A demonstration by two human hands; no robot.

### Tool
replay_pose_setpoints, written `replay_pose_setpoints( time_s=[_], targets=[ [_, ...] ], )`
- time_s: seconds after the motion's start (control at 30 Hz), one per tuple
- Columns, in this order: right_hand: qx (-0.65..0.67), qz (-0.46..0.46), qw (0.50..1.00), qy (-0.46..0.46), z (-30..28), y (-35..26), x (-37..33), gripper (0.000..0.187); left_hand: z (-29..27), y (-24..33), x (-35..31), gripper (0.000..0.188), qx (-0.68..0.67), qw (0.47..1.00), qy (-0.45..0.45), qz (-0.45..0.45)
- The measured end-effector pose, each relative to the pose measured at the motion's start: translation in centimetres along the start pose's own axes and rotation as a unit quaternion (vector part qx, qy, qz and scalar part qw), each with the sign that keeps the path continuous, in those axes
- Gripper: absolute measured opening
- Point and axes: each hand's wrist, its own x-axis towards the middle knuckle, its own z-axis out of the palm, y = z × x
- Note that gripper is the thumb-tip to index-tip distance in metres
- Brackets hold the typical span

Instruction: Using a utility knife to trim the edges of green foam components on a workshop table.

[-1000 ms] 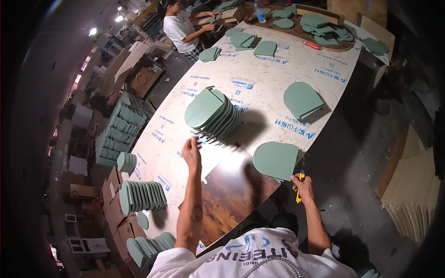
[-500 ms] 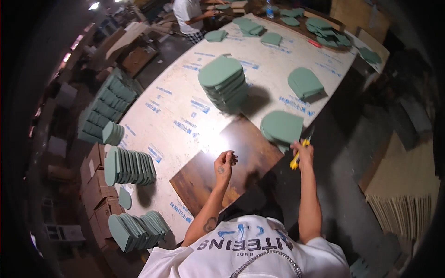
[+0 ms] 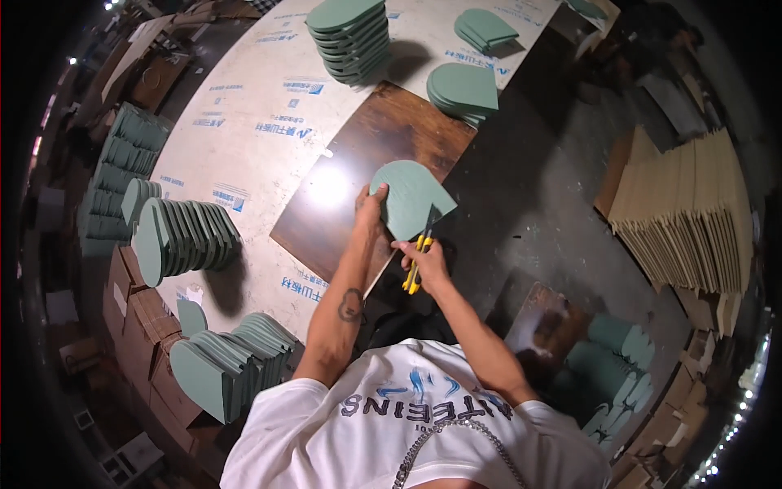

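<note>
My left hand (image 3: pixel 371 205) grips the left edge of a green panel (image 3: pixel 410 196), thumb on its face. The panel is flat, with one rounded side and square corners, and is held tilted above a dark brown board (image 3: pixel 342 179). In my right hand (image 3: pixel 429 264) is a pair of snips (image 3: pixel 416 267) with yellow and black handles. Their dark, narrow tip lies at the panel's lower right edge; whether it touches is unclear. Just beyond the brown board sits a short pile of similar green panels (image 3: pixel 463 87).
A tall stack of green panels (image 3: pixel 349 41) stands on the white table (image 3: pixel 261 155), with another pile (image 3: pixel 482 31) at the far right. Rows of panels (image 3: pixel 186 238) line the left edge, near cardboard boxes (image 3: pixel 142 318). Tan sheets (image 3: pixel 680 236) stand on the floor at right.
My left hand, empty before, now holds a green panel over the brown board. My right hand has brought the snips leftward to it. The view has shifted nearer my body.
</note>
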Motion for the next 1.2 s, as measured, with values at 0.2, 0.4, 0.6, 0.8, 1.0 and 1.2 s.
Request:
replay_pose_setpoints(
  time_s=[0.2, 0.4, 0.6, 0.8, 1.0, 1.2],
  targets=[
    [0.031, 0.059, 0.997, 0.037, -4.7, 1.6, -5.9, 0.041, -4.7, 0.3, 4.1, 0.048, 0.315, 0.932, 0.037, 0.177],
    [0.155, 0.088, 0.975, 0.131, -9.9, -3.4, -9.3, 0.031, -3.2, 0.7, 5.8, 0.045, 0.651, 0.661, 0.109, 0.357],
    [-0.24, 0.072, 0.967, -0.039, -8.0, -2.9, -5.1, 0.047, -2.9, -1.9, 5.2, 0.051, 0.691, 0.599, 0.128, 0.383],
    [-0.505, -0.271, 0.819, -0.02, -6.0, -1.7, 0.2, 0.055, -2.8, -1.9, 4.6, 0.045, 0.677, 0.597, 0.147, 0.406],
    [-0.576, -0.359, 0.733, 0.043, -6.8, 1.2, 0.7, 0.047, -2.7, -2.2, 5.4, 0.045, 0.672, 0.593, 0.132, 0.423],
    [-0.588, -0.377, 0.702, 0.138, -7.7, 2.8, -0.2, 0.041, -3.5, -2.8, 6.3, 0.048, 0.67, 0.565, 0.125, 0.465]
  ],
)
